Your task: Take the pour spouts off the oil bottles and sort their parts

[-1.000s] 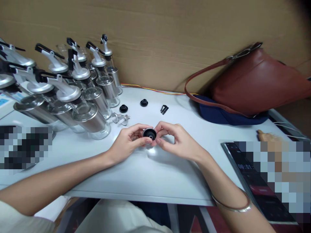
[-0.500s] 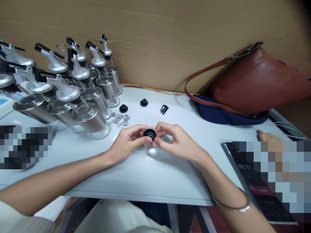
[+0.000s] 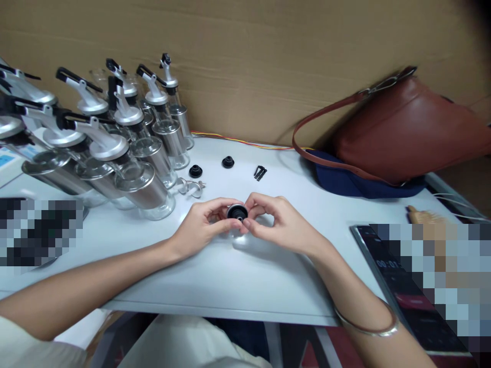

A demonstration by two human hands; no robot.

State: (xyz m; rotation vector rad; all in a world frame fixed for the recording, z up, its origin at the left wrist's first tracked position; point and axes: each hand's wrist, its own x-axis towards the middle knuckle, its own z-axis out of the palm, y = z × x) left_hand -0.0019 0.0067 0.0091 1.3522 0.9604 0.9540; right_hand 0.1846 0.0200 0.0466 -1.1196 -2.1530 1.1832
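Over the table's front middle, a round black bottle stopper with a silver rim [image 3: 237,211] is tilted so its hollow side faces me. My left hand [image 3: 199,225] pinches its left side between thumb and fingers. At its right edge, the thumb and fingertips of my right hand [image 3: 273,217] are closed on it. Beyond my hands lie two loose black stoppers [image 3: 195,170], several thin black strips [image 3: 260,173] and silvery spout parts [image 3: 192,187].
Glass bottles with steel sleeves and silver pour spouts [image 3: 142,186] crowd the left side. A brown leather bag [image 3: 402,133] rests on a dark blue cloth item [image 3: 356,186] at back right. A phone with a timer [image 3: 387,263] lies at right. Cardboard [image 3: 245,76] stands behind.
The stopper between my hands has shifted very slightly down and to the right. Both hands keep their hold, and the other things lie as before.
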